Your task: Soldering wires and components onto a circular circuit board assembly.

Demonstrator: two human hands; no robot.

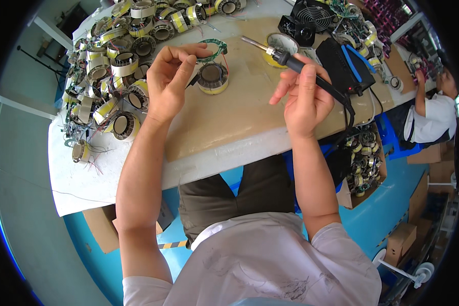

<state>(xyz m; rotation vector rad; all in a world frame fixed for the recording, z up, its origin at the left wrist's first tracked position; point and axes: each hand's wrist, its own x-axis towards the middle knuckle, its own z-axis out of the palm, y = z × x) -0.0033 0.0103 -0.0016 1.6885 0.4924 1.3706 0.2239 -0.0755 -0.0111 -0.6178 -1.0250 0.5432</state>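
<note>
Two hands are working over the bench [224, 127] in the head view. The right hand [303, 99] is gripping the black handle of a soldering iron [283, 57], fingers wrapped closed around it, with the metal tip pointing up and to the left, raised clear of the surface. The left hand [171, 76] is pinching something thin between thumb and fingertips, likely a wire lead; it is too fine to make out for certain. Just right of that hand a wound stator coil [212, 77] with yellow tape is sitting on the bench, and a small green ring-shaped circuit board [215, 49] is lying just behind it.

Judging from this, soldering well here calls for steadying the lead against its pad before bringing the tip in, and keeping the hot tip off the tape and windings. The coil is lying between the two hands, nearer the left, with the iron's tip above and to its right, apart from it. Many similar coils [117, 66] are piling up at the left.
</note>
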